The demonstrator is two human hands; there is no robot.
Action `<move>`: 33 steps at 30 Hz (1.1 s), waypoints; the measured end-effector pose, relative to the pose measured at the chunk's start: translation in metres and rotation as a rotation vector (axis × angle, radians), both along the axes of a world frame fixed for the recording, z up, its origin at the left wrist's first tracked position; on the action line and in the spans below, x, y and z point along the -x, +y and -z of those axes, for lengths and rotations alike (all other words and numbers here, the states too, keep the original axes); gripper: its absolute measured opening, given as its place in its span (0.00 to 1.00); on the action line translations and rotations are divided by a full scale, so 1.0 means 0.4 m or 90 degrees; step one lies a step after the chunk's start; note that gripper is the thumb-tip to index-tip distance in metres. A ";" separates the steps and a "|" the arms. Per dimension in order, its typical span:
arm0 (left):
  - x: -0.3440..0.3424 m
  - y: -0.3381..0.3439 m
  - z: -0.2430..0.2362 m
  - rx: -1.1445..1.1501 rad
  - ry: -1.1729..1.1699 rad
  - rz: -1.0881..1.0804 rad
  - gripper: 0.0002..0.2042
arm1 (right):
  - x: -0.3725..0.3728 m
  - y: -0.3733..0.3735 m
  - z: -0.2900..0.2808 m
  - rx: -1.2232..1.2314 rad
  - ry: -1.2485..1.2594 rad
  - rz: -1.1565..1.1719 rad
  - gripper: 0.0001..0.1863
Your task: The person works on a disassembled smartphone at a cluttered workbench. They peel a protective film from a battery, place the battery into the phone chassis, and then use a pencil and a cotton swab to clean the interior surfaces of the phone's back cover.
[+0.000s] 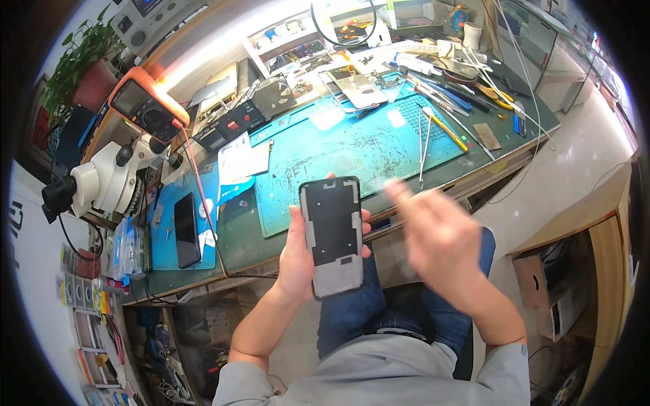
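My left hand [296, 260] is closed around a phone frame [335, 233], held upright above my lap at the bench's front edge. The frame has a dark rim, a large black sheet in its middle and silver-grey areas along the sides and bottom. The thumb lies along its left edge, and fingertips show past the right edge. My right hand [443, 237] is in the air to the right, apart from the frame. Motion smears its fingers, so whether they hold anything does not show. Behind both hands lies a blue work mat [318, 186].
Tweezers [424, 149] and a yellow-handled tool [445, 130] lie at the mat's right side. A black phone [186, 231] lies at left, near a microscope [105, 183] and an orange multimeter [143, 105]. A disassembled phone [357, 88] sits at the back. A wooden cabinet [609, 271] stands right.
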State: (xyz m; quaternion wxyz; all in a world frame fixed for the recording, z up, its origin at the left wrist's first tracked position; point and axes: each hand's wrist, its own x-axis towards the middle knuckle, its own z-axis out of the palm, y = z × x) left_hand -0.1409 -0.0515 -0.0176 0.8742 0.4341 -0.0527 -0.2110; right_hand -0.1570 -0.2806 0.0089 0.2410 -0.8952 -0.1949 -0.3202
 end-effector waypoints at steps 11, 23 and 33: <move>-0.013 0.035 -0.010 0.064 0.060 0.072 0.37 | 0.011 -0.027 0.023 -0.100 -0.067 -0.053 0.31; -0.060 0.051 -0.058 0.191 0.026 -0.006 0.42 | 0.060 0.019 0.146 -0.108 0.002 -0.382 0.31; -0.031 0.061 -0.067 0.050 0.082 -0.020 0.41 | 0.047 -0.076 0.130 -0.133 -0.037 -0.233 0.29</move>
